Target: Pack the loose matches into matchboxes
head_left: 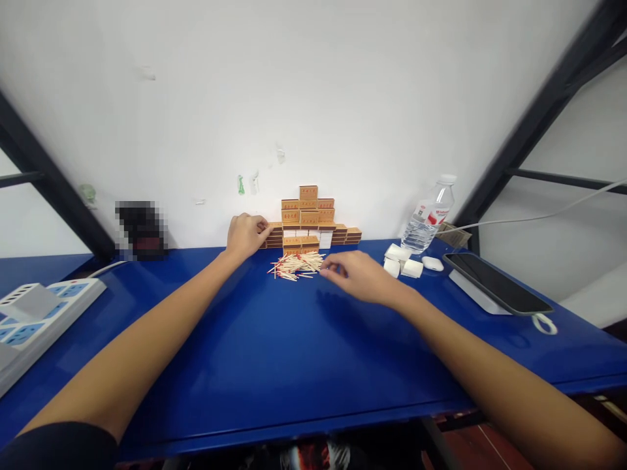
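Matchboxes stand stacked in a stepped structure [308, 214] against the wall, tallest in the middle, with lower stacks on both sides. At its left end, my left hand [245, 236] has its fingers closed at the edge of a matchbox [275, 226]. Loose red-tipped matches [298, 264] lie heaped in front of the structure. Just right of that heap hovers my right hand [360, 277], thumb and fingers curled together near the match ends. Whatever may be between its fingertips is too small to make out.
On the right are white pieces [402, 262], a white earbud case [432, 264], a clear water bottle [429, 215] and a phone [497, 282] on a white block. A power strip [53, 310] lies at left on the blue table [264, 365]. Dark metal posts flank it.
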`<state>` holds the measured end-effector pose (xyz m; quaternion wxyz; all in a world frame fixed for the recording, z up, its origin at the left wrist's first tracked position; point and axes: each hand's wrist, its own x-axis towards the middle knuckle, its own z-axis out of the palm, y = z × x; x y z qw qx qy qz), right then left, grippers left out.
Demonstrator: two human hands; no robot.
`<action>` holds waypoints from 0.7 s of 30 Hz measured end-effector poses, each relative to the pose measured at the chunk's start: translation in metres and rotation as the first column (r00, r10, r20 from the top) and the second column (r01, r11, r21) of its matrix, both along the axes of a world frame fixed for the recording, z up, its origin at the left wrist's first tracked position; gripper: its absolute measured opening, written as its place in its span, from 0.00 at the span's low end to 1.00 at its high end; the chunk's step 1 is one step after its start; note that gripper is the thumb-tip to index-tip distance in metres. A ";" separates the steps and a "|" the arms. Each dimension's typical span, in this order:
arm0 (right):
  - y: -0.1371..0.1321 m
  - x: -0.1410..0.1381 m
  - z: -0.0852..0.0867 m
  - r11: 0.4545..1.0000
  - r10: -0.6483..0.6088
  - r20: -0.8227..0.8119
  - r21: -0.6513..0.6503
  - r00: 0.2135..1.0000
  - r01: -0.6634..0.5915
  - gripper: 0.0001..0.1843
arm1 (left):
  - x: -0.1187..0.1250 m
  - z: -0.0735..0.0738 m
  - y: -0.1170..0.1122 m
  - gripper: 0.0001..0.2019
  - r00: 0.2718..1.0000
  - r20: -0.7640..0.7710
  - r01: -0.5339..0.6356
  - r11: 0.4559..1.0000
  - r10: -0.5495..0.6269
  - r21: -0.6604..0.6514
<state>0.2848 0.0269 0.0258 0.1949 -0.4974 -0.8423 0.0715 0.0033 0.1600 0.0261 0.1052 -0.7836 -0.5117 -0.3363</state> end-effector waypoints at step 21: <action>0.041 0.084 0.003 0.935 -0.310 0.390 -0.038 0.867 0.352 0.16 | 0.035 0.050 -0.251 0.11 0.764 -0.007 0.637 0.754 -0.645 0.162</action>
